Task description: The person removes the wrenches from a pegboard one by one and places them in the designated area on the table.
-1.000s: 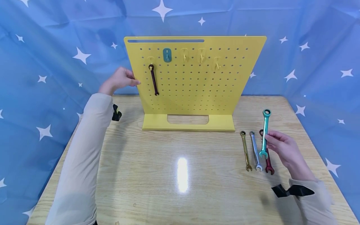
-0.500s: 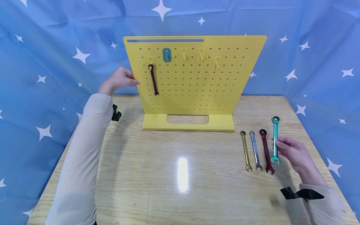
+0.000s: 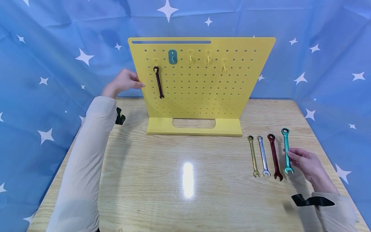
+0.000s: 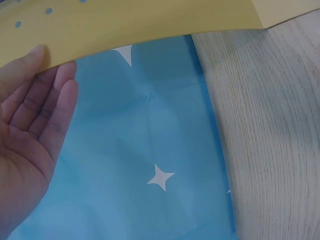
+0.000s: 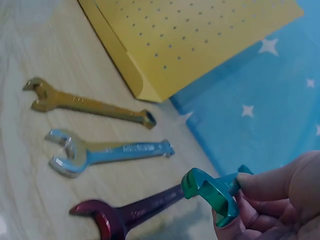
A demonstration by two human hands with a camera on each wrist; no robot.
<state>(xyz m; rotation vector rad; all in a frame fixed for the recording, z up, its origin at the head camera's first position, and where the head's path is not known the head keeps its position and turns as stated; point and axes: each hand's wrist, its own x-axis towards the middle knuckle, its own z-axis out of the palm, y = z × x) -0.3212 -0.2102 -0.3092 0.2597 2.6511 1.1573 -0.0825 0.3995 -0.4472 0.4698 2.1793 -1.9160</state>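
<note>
My left hand pinches the left edge of the yellow pegboard. In the left wrist view its thumb lies on the board's front and the fingers are behind the edge. My right hand holds a teal combination wrench by the shaft between thumb and fingers, ring end away from me. The right wrist view shows its open end tilted up above the table. To its left lie a dark red wrench, a silver wrench and a gold wrench, side by side.
A dark purple wrench hangs from a hook at the board's left. Beside it are a teal hook and several yellow hooks. The board stands at the back of the wooden table, before a blue starred cloth.
My right hand has carried the teal wrench rightward and toward me, from over the dark red wrench to its right side, and lower. My left hand has stayed put.
</note>
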